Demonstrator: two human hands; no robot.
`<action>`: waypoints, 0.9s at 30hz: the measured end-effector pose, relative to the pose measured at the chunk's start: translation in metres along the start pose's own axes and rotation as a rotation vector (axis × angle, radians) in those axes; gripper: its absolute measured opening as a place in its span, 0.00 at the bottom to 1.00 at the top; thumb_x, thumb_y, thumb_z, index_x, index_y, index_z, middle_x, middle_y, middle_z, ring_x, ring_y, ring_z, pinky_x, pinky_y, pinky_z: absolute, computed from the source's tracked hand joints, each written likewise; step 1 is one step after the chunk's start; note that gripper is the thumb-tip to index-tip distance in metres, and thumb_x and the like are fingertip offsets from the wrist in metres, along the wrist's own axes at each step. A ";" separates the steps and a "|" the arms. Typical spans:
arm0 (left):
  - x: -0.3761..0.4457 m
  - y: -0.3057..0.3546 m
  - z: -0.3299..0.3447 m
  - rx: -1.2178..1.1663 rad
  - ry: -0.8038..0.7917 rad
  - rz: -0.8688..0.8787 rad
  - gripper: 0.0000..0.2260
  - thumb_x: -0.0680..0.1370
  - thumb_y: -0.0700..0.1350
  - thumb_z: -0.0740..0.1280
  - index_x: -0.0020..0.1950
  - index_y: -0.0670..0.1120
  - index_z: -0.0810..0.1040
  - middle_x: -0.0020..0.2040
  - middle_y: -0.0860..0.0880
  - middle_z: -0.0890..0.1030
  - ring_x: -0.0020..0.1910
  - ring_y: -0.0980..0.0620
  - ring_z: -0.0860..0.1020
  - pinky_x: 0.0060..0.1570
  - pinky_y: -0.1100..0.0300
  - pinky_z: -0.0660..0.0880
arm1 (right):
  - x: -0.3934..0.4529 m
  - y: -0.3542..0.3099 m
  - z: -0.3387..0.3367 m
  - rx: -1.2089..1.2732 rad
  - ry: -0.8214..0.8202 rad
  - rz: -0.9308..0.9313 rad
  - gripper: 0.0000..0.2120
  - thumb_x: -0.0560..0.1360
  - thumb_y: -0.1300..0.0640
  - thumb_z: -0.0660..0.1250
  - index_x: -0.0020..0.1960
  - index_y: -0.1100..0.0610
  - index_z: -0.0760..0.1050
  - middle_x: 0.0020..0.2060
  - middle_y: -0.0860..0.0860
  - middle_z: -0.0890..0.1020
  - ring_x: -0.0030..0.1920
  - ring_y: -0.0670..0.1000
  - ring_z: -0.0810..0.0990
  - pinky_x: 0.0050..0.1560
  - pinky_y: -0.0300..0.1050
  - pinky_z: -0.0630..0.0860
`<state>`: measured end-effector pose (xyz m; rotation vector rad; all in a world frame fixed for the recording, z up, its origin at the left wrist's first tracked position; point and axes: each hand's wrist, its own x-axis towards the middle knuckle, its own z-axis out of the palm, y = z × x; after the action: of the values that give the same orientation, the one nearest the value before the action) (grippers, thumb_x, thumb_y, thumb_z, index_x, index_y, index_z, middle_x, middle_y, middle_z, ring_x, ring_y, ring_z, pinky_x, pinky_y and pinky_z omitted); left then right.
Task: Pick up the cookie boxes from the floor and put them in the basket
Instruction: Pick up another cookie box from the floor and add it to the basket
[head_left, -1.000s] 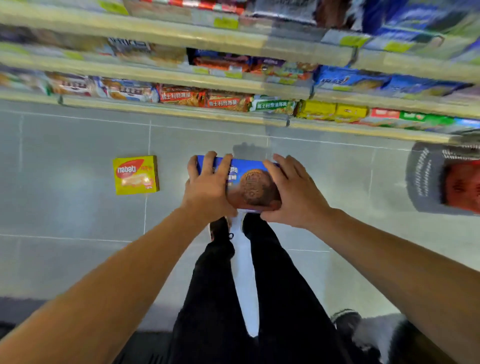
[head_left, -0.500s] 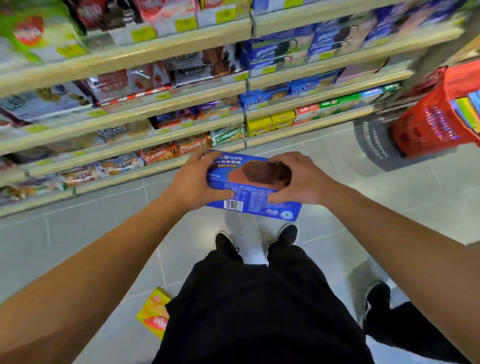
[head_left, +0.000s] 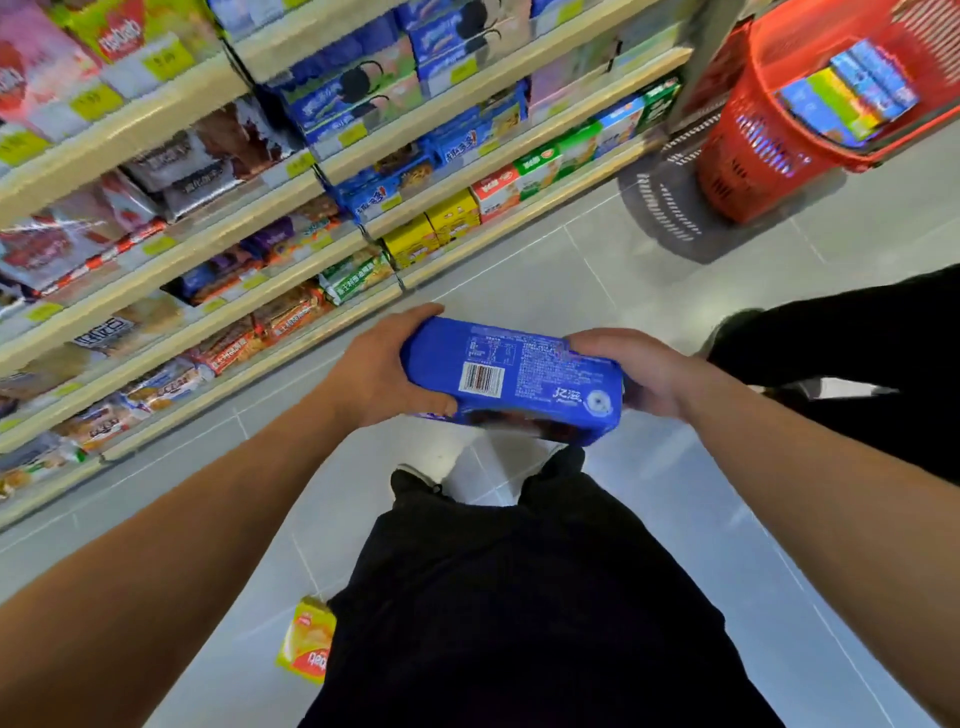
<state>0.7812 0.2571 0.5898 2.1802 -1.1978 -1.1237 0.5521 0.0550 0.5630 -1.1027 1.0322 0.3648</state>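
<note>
2 hands grip 1 blue box (head_left: 511, 382); 1 yellow box (head_left: 306, 647) on floor.

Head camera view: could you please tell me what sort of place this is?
Most likely a supermarket snack aisle: tiered shelves of packaged biscuits with yellow price tags, and a red shopping basket on the tiled floor.

**Shop aisle: floor and shelving**

Grey tiled floor (head_left: 597, 291) with thin pale grout lines, lightly glossy. Cream-edged shelving (head_left: 311, 176) in several tiers along the left side, stocked with packaged snacks (head_left: 358, 93); yellow price tags (head_left: 96, 101) on shelf fronts.
</note>
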 end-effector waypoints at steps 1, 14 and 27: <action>0.012 0.009 0.006 -0.015 -0.003 -0.043 0.47 0.57 0.63 0.75 0.73 0.55 0.62 0.67 0.55 0.72 0.60 0.59 0.71 0.58 0.62 0.69 | -0.002 0.005 -0.012 0.106 0.069 -0.039 0.15 0.72 0.48 0.69 0.57 0.51 0.79 0.48 0.49 0.84 0.50 0.51 0.80 0.54 0.50 0.73; 0.176 0.091 0.033 -0.342 -0.077 -0.265 0.45 0.64 0.51 0.80 0.75 0.54 0.60 0.66 0.51 0.74 0.54 0.51 0.80 0.54 0.48 0.79 | 0.024 -0.011 -0.110 0.236 0.446 -0.339 0.37 0.72 0.53 0.74 0.75 0.47 0.60 0.53 0.41 0.79 0.50 0.40 0.82 0.57 0.41 0.78; 0.392 0.206 0.031 -0.188 -0.280 -0.158 0.40 0.66 0.51 0.78 0.74 0.50 0.62 0.64 0.50 0.76 0.54 0.54 0.80 0.55 0.53 0.79 | 0.071 -0.085 -0.273 0.272 0.658 -0.214 0.42 0.69 0.50 0.77 0.76 0.49 0.58 0.54 0.42 0.77 0.48 0.37 0.79 0.53 0.36 0.76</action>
<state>0.7718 -0.1829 0.5298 2.0505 -0.9916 -1.5827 0.5107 -0.2353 0.5323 -1.0911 1.4691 -0.3320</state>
